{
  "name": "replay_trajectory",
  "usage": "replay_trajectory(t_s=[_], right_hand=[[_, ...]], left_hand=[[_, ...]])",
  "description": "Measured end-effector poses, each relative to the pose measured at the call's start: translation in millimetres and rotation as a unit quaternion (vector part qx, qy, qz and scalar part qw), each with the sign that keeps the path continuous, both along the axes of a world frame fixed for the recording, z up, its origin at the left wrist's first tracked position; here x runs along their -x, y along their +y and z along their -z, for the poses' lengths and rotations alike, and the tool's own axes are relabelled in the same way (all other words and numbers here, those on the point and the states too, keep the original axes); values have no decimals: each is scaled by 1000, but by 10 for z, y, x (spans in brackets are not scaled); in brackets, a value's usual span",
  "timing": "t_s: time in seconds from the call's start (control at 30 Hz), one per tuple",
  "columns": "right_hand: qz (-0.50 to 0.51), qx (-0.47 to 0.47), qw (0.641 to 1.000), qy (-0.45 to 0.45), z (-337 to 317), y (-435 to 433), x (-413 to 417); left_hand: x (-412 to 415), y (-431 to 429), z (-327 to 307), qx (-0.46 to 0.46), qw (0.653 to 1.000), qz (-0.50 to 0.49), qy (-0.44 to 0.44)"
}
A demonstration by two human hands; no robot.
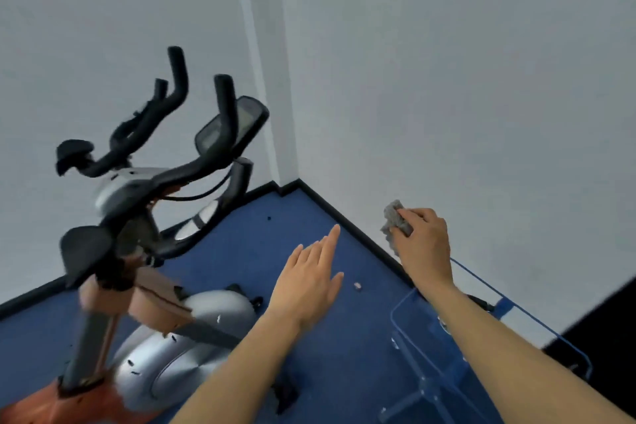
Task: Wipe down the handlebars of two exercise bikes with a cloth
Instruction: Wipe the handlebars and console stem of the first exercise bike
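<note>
A grey and orange exercise bike (179, 330) stands at the left on blue carpet, with black handlebars (179, 79) rising toward the wall and a dark console (230, 127) between them. My right hand (425, 244) is held out at the right, near the white wall, gripping a crumpled grey cloth (395, 220). My left hand (313, 282) hovers flat over the carpet with its fingers spread and nothing in it. Both hands are well to the right of the handlebars and touch no part of the bike. Only one bike is in view.
A clear plastic container (444, 372) with a blue rim sits on the floor at the lower right, under my right forearm. White walls meet in a corner (289, 179) behind the bike. A small pale scrap (358, 286) lies on the carpet.
</note>
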State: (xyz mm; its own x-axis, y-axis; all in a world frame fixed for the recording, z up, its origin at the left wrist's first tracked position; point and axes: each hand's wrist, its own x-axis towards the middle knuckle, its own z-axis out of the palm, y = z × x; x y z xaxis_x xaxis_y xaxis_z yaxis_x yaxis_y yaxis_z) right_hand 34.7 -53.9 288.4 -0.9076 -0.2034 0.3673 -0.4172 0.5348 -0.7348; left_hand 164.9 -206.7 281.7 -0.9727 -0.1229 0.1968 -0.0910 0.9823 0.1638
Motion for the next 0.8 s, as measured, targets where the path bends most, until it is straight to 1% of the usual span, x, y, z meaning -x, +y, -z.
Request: replay_trajectory(t_s=[0.17, 0.27, 0.4, 0.53, 0.67, 0.8], right_hand=[[-56, 65, 996, 9, -450, -1072, -646], [-63, 66, 995, 37, -664, -1633, -1037], [-53, 52, 995, 71, -895, -2155, -1352], [-71, 45, 993, 86, -1062, -2451, -1350], [-28, 28, 990, 132, -1208, -2641, -1123], [2, 28, 991, 131, -1320, -2769, -791]], left_hand=[[-980, -1025, -310, 31, 998, 2, 47], [-1432, -1547, -485, 81, 995, 29, 56], [-1725, -2106, -703, 117, 991, 24, 65], [-1645, -2538, -869, 105, 991, 2, 87], [-1304, -2849, -1048, 72, 992, -6, 102], [-828, -3051, -1296, 57, 990, 15, 128]])
